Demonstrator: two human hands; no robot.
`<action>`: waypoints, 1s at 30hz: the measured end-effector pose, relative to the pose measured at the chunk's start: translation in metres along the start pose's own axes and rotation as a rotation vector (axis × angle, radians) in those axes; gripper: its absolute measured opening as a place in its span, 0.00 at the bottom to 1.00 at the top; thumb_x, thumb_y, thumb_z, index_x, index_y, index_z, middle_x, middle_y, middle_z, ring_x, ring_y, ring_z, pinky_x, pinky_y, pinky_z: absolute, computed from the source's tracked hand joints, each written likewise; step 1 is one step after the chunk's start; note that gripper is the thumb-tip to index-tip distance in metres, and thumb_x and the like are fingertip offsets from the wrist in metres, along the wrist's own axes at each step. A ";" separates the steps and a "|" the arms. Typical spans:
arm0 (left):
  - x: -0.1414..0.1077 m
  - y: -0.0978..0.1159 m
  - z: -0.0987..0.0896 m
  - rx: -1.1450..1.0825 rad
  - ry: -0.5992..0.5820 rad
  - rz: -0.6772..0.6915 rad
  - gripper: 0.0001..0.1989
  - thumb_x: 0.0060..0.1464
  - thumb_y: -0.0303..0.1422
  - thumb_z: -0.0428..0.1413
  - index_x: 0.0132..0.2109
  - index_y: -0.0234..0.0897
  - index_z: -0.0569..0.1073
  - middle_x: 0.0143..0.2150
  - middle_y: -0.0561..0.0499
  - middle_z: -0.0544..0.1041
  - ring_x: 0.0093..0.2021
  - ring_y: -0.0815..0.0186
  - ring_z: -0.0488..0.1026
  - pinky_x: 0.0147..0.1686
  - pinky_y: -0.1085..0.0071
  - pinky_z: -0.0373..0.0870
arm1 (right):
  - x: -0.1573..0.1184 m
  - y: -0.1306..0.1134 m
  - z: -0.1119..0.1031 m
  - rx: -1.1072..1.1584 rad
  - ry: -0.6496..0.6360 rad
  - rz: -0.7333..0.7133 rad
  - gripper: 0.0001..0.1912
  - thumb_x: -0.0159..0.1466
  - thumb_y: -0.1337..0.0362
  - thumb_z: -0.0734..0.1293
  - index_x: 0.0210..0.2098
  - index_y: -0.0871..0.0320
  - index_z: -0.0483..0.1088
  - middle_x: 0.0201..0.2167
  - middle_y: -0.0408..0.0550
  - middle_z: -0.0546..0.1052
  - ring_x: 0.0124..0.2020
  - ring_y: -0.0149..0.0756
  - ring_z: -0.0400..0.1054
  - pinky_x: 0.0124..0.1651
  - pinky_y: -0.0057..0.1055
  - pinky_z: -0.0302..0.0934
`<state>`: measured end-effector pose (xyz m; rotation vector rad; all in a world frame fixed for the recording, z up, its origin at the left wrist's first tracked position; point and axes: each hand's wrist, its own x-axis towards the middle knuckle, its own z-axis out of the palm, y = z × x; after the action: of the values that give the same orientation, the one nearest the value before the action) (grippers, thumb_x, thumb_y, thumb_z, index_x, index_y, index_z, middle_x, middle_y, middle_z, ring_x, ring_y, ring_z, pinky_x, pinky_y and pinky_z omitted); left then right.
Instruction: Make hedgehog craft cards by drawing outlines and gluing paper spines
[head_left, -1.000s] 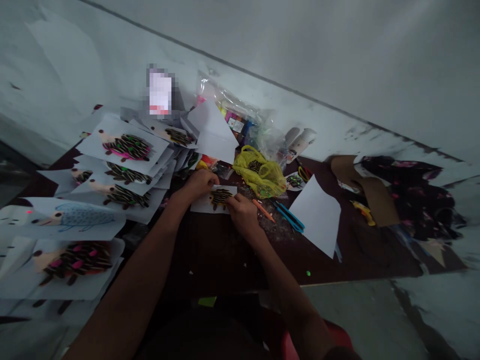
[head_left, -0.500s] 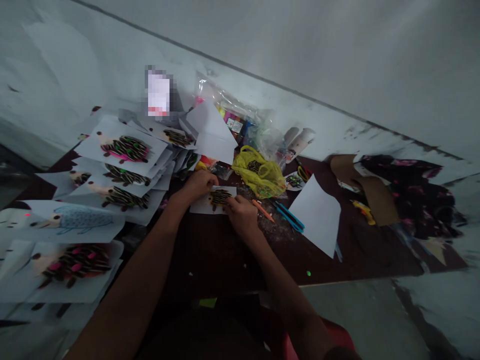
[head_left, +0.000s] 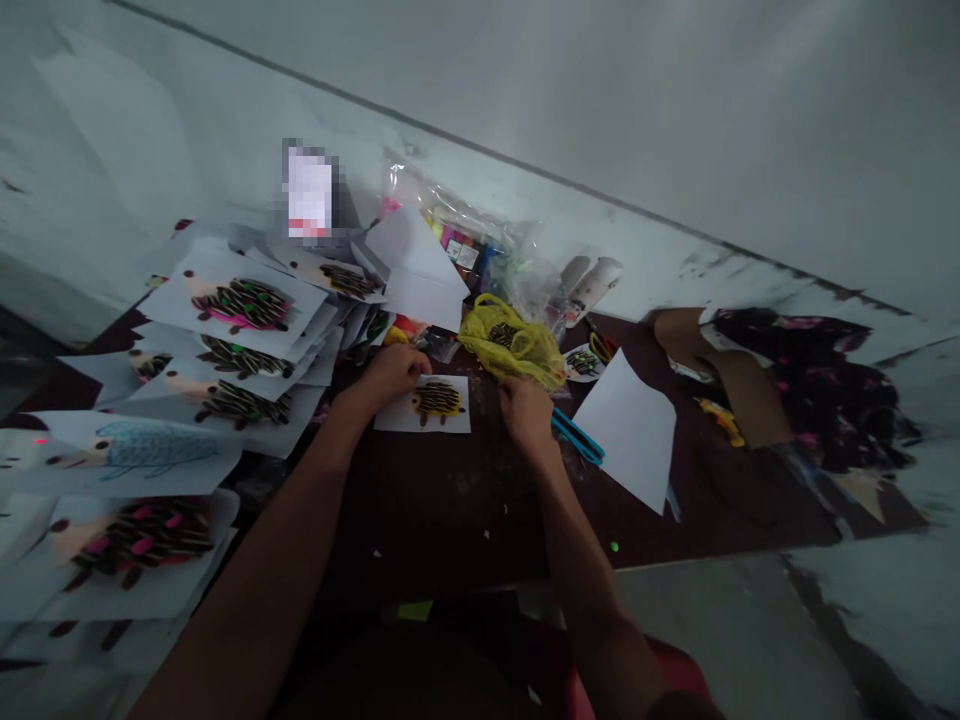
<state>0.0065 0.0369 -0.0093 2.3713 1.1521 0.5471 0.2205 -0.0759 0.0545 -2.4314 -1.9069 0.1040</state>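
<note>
My left hand [head_left: 390, 375] rests on the upper left corner of a small white paper card [head_left: 439, 415], which carries a yellow-and-black hedgehog craft. My right hand [head_left: 526, 412] sits to the right of that card, just below a yellow mesh bag [head_left: 510, 345]. Its fingers are curled, and whatever lies beneath them is hidden. Blue-handled scissors [head_left: 577, 437] lie just right of my right hand. The orange stick seen earlier does not show now.
Overlapping hedgehog paper crafts [head_left: 240, 310] are piled on the left of the dark table [head_left: 442, 500]. A clear plastic bag of supplies [head_left: 465, 240] stands against the wall. To the right lie a white sheet [head_left: 626, 430], brown cardboard [head_left: 739, 390] and dark floral cloth [head_left: 810, 390].
My right hand has moved away from the card, up and to the right, and covers the spot where the orange stick lay. The whole view has tilted slightly.
</note>
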 end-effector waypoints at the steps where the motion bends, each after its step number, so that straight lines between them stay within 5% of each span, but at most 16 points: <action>1: 0.000 0.000 0.000 0.000 0.001 0.004 0.17 0.48 0.21 0.51 0.37 0.37 0.82 0.36 0.48 0.81 0.38 0.63 0.75 0.40 0.71 0.68 | 0.002 0.000 0.001 -0.003 -0.001 -0.002 0.15 0.70 0.64 0.60 0.46 0.56 0.79 0.45 0.54 0.79 0.46 0.43 0.73 0.45 0.31 0.61; 21: 0.000 0.002 -0.001 0.010 -0.019 0.008 0.15 0.49 0.22 0.51 0.36 0.36 0.82 0.36 0.47 0.82 0.38 0.63 0.75 0.41 0.70 0.68 | 0.019 0.012 -0.005 0.058 0.020 0.002 0.15 0.68 0.66 0.61 0.47 0.57 0.79 0.46 0.52 0.80 0.48 0.41 0.73 0.50 0.30 0.61; 30: -0.001 0.002 -0.001 -0.006 -0.010 0.022 0.14 0.49 0.23 0.51 0.35 0.37 0.81 0.34 0.48 0.82 0.37 0.64 0.75 0.38 0.71 0.67 | 0.043 0.005 0.001 0.126 0.273 -0.117 0.21 0.71 0.69 0.54 0.56 0.59 0.73 0.52 0.55 0.76 0.54 0.42 0.66 0.57 0.34 0.57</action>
<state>0.0068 0.0353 -0.0077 2.3811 1.1198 0.5441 0.2352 -0.0356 0.0523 -2.1233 -1.8547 -0.1038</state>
